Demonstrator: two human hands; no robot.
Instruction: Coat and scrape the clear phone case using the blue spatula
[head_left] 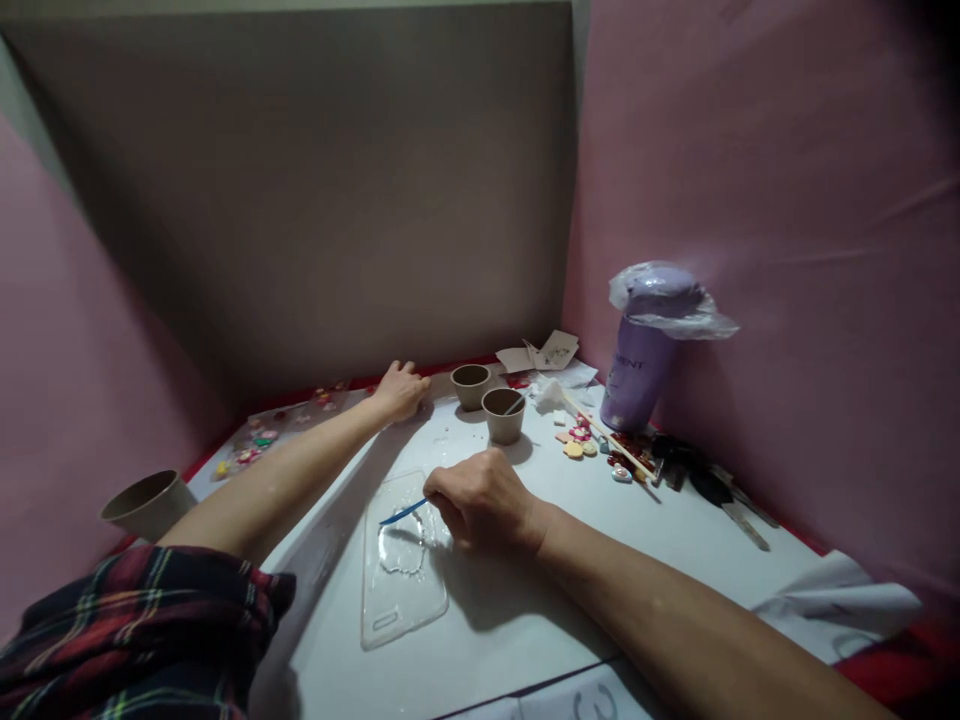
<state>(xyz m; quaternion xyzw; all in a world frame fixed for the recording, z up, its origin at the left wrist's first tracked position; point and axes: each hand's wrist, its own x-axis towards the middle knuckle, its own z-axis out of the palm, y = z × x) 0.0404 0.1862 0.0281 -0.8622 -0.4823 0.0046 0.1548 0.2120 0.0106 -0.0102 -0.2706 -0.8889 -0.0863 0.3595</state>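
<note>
My right hand (480, 500) is closed in a pinch on a thin blue stick (405, 512). The stick's tip is over a clear phone case (401, 595) that lies flat on the white table. A glossy, uneven ring of clear material (409, 572) shows on the case, under the stick. Stretched to the back of the table, my left hand (403, 391) has its fingers bent down near the edge. Whatever lies under those fingertips is hidden. Two grey-brown cups (503, 425) stand to the right of my left hand, and a stick leans in the nearer one.
Small colourful charms (576, 450) and a pale wooden stick (615, 440) lie at the right, by a purple tumbler (637, 375) topped with plastic. Dark-handled tools (712, 490) lie beyond. More charms (259, 440) are at the left, near another cup (150, 505). Paper cards (551, 352) sit at the back.
</note>
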